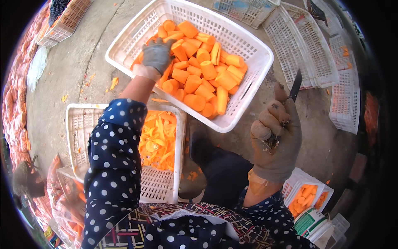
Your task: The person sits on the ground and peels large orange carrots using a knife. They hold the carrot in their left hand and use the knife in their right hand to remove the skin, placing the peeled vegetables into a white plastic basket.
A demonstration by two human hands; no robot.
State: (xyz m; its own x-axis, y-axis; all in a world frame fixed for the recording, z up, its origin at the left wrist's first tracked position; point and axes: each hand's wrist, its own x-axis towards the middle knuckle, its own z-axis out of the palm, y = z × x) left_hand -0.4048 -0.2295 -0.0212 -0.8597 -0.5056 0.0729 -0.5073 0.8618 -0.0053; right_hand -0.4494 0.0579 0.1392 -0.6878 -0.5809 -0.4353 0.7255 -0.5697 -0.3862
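My left hand (157, 55), in a grey work glove, reaches into a white plastic crate (248, 40) of peeled, cut carrot pieces (192, 82). Its fingers are among the pieces at the crate's left side; whether they grip one is hidden. On the right, my right hand (275, 137), in a soiled brownish glove, is closed around a knife, whose dark blade (296, 85) points up and away from me. Below my left arm stands a second white crate (180, 155), holding carrot peelings and trimmed ends (158, 140).
Nested white crates (290, 46) stand at upper right. At lower right are a small crate of carrots (303, 197) and a white-and-green bucket (312, 224). Bagged carrots (15, 124) are piled along the left. Carrot scraps (114, 83) lie on the concrete floor (90, 56).
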